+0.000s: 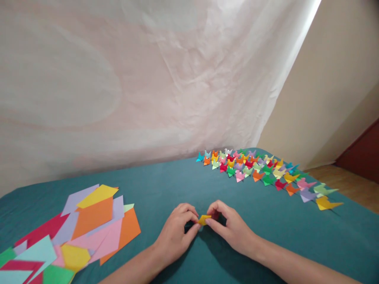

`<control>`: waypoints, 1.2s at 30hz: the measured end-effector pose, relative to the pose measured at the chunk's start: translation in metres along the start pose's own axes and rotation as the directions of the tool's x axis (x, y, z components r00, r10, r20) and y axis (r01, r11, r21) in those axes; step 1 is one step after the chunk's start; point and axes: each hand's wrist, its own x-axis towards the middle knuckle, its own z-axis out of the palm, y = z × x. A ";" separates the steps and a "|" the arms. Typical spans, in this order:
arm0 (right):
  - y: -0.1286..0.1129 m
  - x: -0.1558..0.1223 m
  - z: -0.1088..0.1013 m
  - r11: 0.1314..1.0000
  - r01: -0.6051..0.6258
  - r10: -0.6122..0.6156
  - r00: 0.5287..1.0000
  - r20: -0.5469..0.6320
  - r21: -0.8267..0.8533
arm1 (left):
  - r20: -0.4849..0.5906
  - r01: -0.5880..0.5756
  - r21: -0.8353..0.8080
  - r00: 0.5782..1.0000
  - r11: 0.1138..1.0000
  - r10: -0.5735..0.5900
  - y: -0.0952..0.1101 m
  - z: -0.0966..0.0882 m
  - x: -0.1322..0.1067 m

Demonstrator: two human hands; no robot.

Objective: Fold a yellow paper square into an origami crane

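Note:
Between my two hands is a small folded piece of yellow paper [204,219], held just above the table near the front middle. My left hand [179,227] pinches its left end between thumb and fingers. At its right end, the thumb and fingertips of my right hand [229,225] are closed on it as well. Part of the paper is hidden behind the fingertips, so its full folded shape does not show.
Loose coloured paper sheets [93,215] lie overlapping on the left of the green-covered table [160,185]. Rows of several folded paper birds [258,176] stand at the back right, reaching toward the right edge. A pale curtain [142,86] hangs behind the table.

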 end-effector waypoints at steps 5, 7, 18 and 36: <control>-0.001 0.018 0.004 0.974 -0.069 0.056 0.996 0.063 0.216 | -0.087 0.126 -0.142 0.986 0.982 -0.139 0.008 -0.003 0.009; 0.003 0.025 0.007 0.961 -0.078 0.063 0.996 0.065 0.266 | -0.102 0.174 -0.164 0.976 0.971 -0.192 0.010 -0.005 0.012; 0.016 0.036 0.004 0.992 -0.048 0.039 0.996 0.075 0.120 | -0.095 0.237 -0.110 0.964 0.965 -0.247 -0.002 -0.007 0.026; 0.015 0.031 0.007 0.983 -0.020 0.011 0.998 0.054 0.180 | -0.104 0.230 -0.242 0.960 0.942 -0.261 -0.020 -0.002 0.023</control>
